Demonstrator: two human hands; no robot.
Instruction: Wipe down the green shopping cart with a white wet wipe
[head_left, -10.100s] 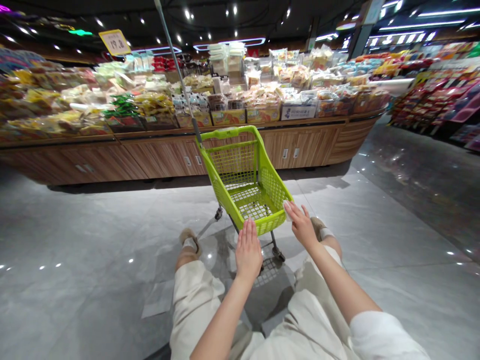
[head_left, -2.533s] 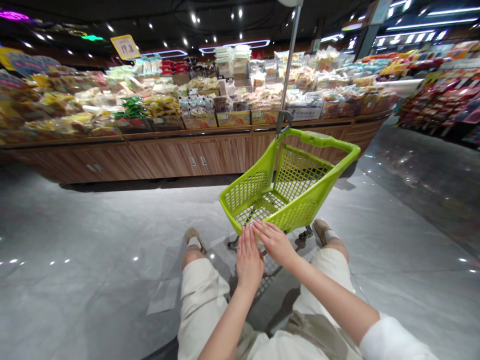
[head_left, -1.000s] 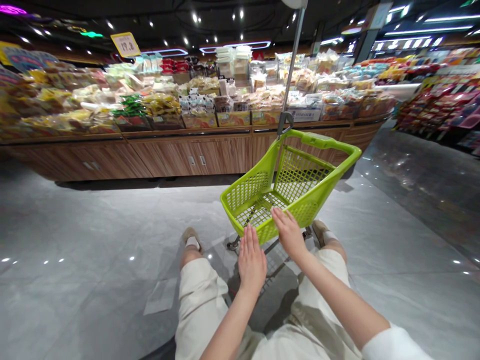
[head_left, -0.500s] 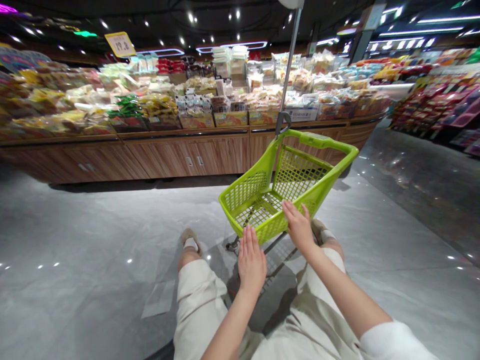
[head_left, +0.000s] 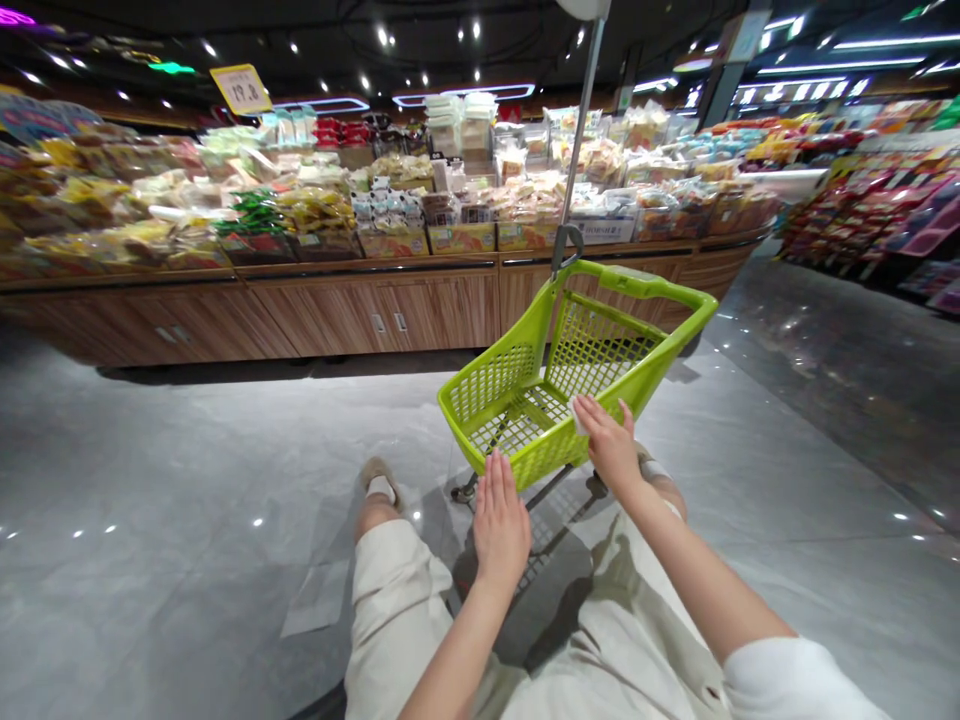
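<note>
A lime-green plastic mesh shopping basket [head_left: 487, 385] sits on a small wheeled metal frame [head_left: 559, 495] just in front of me, with a thin metal pole [head_left: 579, 130] rising from its far corner. My left hand [head_left: 500, 525] stands flat with its fingers up, the fingertips at the basket's near rim. Further right, my right hand [head_left: 611, 445] presses a small white wipe [head_left: 577, 415] against the inside of that rim. My cream trousers [head_left: 394, 610] and both feet lie below the basket.
A long wooden display counter [head_left: 375, 315] stacked with packaged foods stands ahead, with a yellow price sign [head_left: 240, 90] above it. Colourful goods shelves [head_left: 870, 210] line the right. Polished grey floor tiles [head_left: 187, 500] surround the basket.
My right hand has slid rightward along the near rim, and the white wipe now shows under its fingertips. My left hand and the basket have barely moved.
</note>
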